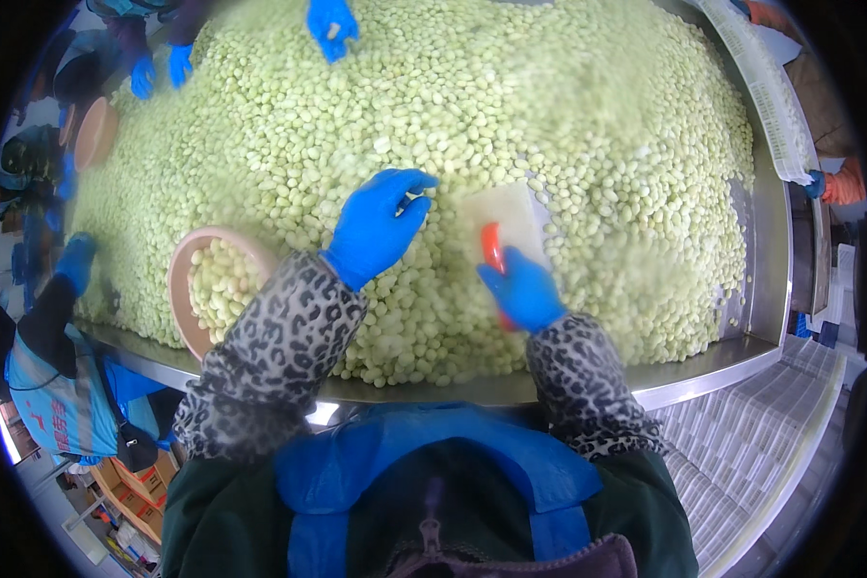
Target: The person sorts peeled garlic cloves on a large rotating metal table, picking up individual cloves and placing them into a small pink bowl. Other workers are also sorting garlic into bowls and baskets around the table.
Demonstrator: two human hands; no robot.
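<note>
My right hand, in a blue glove, grips the red handle of a flat, pale scraper. The scraper's plate lies among small pale-green oval fruits, possibly grapes, heaped over a large metal table. Just left of the plate hovers my gloved left hand, thumb and forefinger apart; I see nothing held in it, though its palm is hidden. Beside my left forearm a pink bowl is tilted and partly filled with the same fruits. My sleeve covers part of the bowl.
A raised metal rim edges the table. White crates are stacked at lower right, and another person holds a white crate over the right edge. Co-workers' gloved hands reach in from the far side and left, near a second pink bowl.
</note>
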